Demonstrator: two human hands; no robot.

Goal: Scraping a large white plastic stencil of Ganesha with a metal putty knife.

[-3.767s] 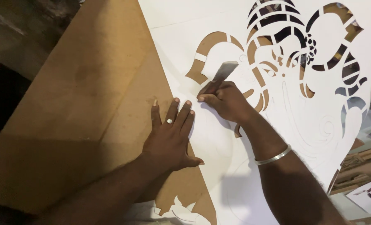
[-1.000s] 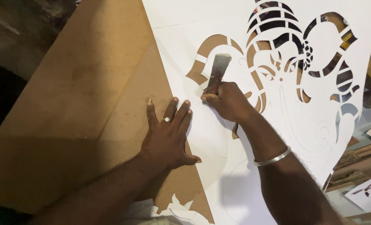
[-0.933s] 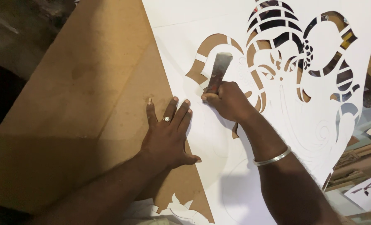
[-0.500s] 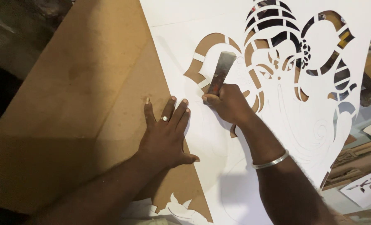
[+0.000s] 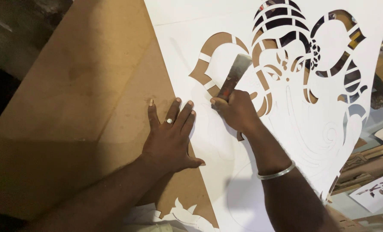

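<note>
Right hand [image 5: 236, 112] is clenched around the handle of a flat-bladed chisel [image 5: 234, 76], with the pale blade angled up and away across the white sheet [image 5: 208, 141]. Left hand [image 5: 170, 137] is flat and spread, palm down, holding nothing; its fingertips sit right at the sheet's edge and the palm is on the brown board [image 5: 92, 86] underneath. There's a ring [image 5: 169, 121] on one finger of that hand and a thin metal bangle [image 5: 276, 173] on the right wrist.

The sheet lies on the board and has an elephant-headed figure cut into it, so brown shows through the cut-out parts. The chisel rests near the curved cut-out left of the face. Further out, at the lower right, a smaller stencil piece [image 5: 378, 193] lies among some wood strips.
</note>
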